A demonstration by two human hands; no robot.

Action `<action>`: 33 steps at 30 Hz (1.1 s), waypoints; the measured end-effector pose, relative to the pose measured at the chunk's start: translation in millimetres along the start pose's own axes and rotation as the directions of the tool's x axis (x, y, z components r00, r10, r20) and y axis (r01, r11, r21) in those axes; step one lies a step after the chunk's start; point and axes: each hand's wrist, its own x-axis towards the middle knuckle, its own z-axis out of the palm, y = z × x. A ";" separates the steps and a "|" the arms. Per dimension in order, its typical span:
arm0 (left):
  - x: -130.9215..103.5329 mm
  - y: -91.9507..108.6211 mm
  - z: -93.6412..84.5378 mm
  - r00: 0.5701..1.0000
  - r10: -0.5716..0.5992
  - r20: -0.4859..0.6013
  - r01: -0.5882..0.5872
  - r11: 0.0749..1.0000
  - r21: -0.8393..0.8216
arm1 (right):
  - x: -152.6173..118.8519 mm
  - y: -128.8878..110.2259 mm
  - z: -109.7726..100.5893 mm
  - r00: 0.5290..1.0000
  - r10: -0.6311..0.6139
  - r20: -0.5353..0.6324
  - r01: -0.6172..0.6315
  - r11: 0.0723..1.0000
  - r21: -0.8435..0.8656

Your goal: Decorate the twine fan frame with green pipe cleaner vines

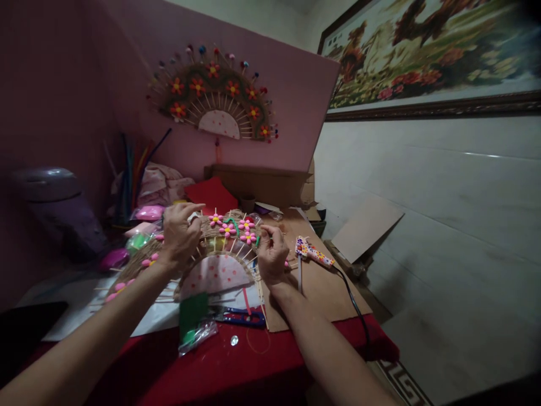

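Fan craft (217,273) mid-tabletop: partly hidden behind left hand (181,231) and right hand (273,254); whatever the latter pinches, too small to tell. Dark shape (34,321) by tabletop's left edge: cut off, unclear. Framed picture (448,62): cropped top and right.

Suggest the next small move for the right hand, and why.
Probably press the short green piece beside the right hand onto the semicircular brown twine fan: a curved green strip already runs between its pink-petalled flowers.
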 end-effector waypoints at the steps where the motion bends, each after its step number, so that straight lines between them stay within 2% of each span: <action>1: -5.2 1.1 -3.6 1.000 -0.018 -0.007 0.018 1.000 -0.008 | -0.1 1.2 0.8 1.000 0.007 -0.011 -0.007 1.000 0.006; 5: -27.3 3.0 -13.4 1.000 -0.016 -0.020 0.015 1.000 -0.027 | -2.0 7.4 3.9 0.997 0.075 0.010 -0.075 0.997 0.029; 10: -52.0 -6.6 -20.7 0.995 0.081 -0.060 -0.080 0.997 0.013 | -3.2 13.1 3.4 0.981 0.189 0.039 -0.191 0.980 0.057; 14: -64.9 -14.4 -21.1 0.996 0.078 -0.044 -0.076 0.996 0.050 | 0.7 17.0 0.4 0.987 0.154 -0.036 -0.154 0.988 0.002; 18: -70.3 -11.8 -17.7 0.996 0.083 -0.035 -0.080 0.995 0.058 | 3.8 23.6 1.3 0.988 0.115 -0.099 -0.117 0.993 -0.015; 24: -72.9 -6.9 -14.6 0.992 0.127 0.021 -0.128 0.989 0.069 | 2.6 26.3 2.2 0.977 0.208 -0.051 -0.206 0.978 0.036; 28: -75.0 -5.7 -12.6 0.987 0.163 0.015 -0.164 0.984 0.072 | 1.7 24.6 1.3 0.985 0.161 -0.070 -0.161 0.987 0.000; 33: -77.0 -6.0 -9.1 0.988 0.148 0.032 -0.150 0.986 0.071 | 2.1 20.4 1.9 0.992 0.103 -0.074 -0.103 0.995 0.009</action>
